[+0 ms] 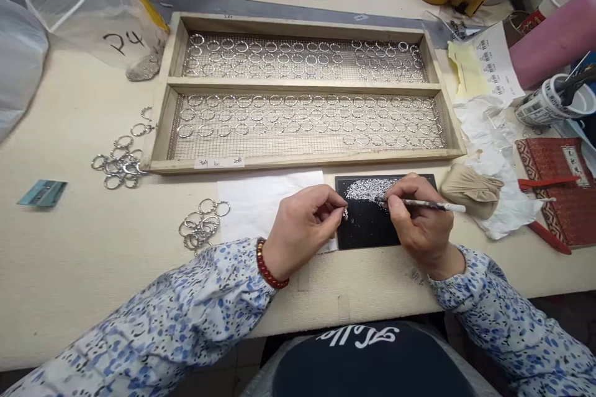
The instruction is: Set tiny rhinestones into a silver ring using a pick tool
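My left hand [305, 226] pinches a small silvery ring [345, 213], mostly hidden by the fingers, at the left edge of a black tray [372, 232]. My right hand [421, 220] is closed around a thin brush [435, 205] with a white handle end. Its tip points left, over a patch of tiny shiny stones [367, 189] spread on the tray. Beneath and beside my left hand lies a white paper sheet [265, 192]. Left of the paper is a loose pile of silver rings [200, 226].
Behind my hands stands a wooden frame [302, 84] with mesh, holding rows of rings. Another ring pile [121, 164] lies to its left, near a marked plastic bag [116, 37]. At right are crumpled tissue [498, 198], red-handled pliers [549, 236] and a white cup [540, 105] with tools.
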Motion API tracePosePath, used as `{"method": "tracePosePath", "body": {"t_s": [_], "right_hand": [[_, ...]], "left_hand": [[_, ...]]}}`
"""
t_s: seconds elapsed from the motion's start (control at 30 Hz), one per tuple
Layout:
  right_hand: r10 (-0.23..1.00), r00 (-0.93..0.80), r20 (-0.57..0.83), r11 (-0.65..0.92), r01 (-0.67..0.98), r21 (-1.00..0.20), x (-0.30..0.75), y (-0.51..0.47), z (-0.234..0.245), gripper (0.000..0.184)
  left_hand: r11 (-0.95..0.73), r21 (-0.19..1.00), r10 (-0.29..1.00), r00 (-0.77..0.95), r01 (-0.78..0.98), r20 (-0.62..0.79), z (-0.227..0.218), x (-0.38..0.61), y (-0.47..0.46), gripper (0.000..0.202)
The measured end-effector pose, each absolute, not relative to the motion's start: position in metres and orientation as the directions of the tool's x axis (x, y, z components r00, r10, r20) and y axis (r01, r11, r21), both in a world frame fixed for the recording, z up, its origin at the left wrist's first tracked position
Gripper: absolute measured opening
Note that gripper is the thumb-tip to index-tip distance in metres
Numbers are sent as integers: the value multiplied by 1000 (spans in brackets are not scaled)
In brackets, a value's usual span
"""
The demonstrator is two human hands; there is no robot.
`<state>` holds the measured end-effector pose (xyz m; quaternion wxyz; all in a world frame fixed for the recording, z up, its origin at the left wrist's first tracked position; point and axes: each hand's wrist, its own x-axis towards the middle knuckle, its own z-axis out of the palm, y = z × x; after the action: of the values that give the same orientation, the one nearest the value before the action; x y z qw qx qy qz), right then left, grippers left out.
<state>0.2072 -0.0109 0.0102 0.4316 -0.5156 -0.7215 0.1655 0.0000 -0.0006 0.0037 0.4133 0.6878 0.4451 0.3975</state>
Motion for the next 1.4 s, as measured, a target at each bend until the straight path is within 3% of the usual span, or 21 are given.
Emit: {"method": "tracePosePath", "body": {"t_s": [0.63,0.73,0.97,1.4], "right_hand": [[893,-93,439,405,590,-699,207,-12,11,10],[884,-83,460,430,529,-732,205,-12,13,11],[894,-151,422,446,216,-869,194,-16,23,12],[855,-232,463,512,249,-822,190,-15,20,16]], "left_hand": [[-294,906,934,294,304,204,4,0,0,11],[-292,908,934,292,300,204,4,0,0,12],[-301,903,932,293,307,212,4,1,0,12],[-302,899,932,296,318,208,4,1,-1,15]]}}
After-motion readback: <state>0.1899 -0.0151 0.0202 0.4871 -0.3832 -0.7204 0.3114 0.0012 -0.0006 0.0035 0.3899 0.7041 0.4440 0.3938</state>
